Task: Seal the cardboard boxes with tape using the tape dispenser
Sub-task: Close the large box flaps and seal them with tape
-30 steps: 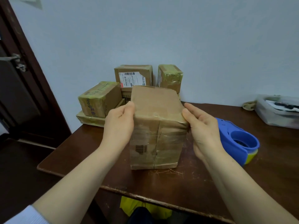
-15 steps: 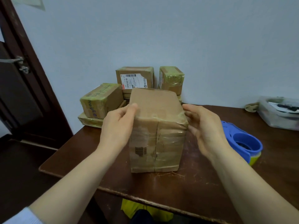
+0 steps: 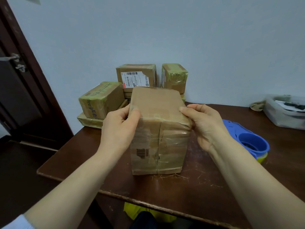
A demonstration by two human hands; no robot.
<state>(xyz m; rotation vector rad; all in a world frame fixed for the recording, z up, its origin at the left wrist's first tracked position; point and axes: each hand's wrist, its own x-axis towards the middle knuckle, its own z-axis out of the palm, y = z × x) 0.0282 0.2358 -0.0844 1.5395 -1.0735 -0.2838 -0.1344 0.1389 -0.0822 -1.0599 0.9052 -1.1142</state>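
**Hands closing in on the taped edge**

The cardboard box is standing upright mid-worktop. The left hand is gripping its upper front corner, and the right hand, having slid in, is curling onto the opposite one, seemingly smoothing tape. The blue tape dispenser is lying unheld nearby.

Centre frame: tall brown cardboard box stands on the dark wooden table, nearer its front edge. left hand grips the box's upper left edge, right hand its upper right corner. blue plastic tape dispenser lies on the table right of the box, partly behind the right hand. pile of taped cardboard parcels is behind the box, upper centre, against the pale wall. clear plastic tub is at the right edge, on the table's back part. dark wooden door is at the frame's left.
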